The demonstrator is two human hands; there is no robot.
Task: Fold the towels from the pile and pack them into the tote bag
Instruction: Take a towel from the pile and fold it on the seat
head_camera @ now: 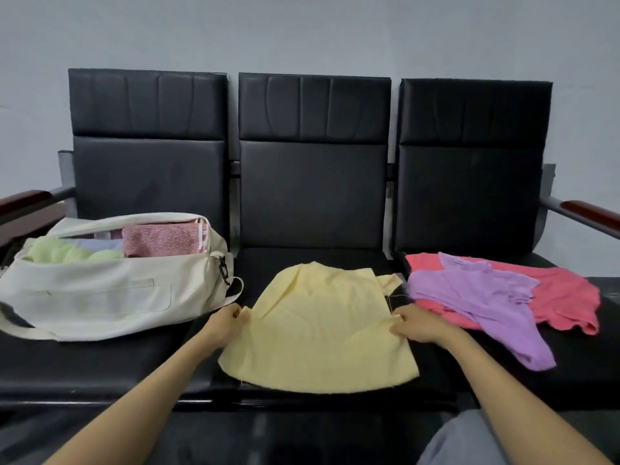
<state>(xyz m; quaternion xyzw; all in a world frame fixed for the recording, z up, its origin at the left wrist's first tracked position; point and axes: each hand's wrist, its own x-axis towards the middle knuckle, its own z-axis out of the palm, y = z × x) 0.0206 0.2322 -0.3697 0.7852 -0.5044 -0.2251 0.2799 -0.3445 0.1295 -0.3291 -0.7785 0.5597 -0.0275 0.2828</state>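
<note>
A pale yellow towel lies spread on the middle seat of a black bench. My left hand pinches its left edge and my right hand pinches its right edge, both about halfway up the cloth. On the left seat lies a cream tote bag with its top open; a green towel, a light blue one and a pink towel are folded inside. On the right seat is the pile: a purple towel draped over a coral-red towel.
The black three-seat bench has padded backrests against a grey wall, and wooden armrests at both ends. The bag's strap trails over the left seat. A grey trouser leg shows at the bottom right.
</note>
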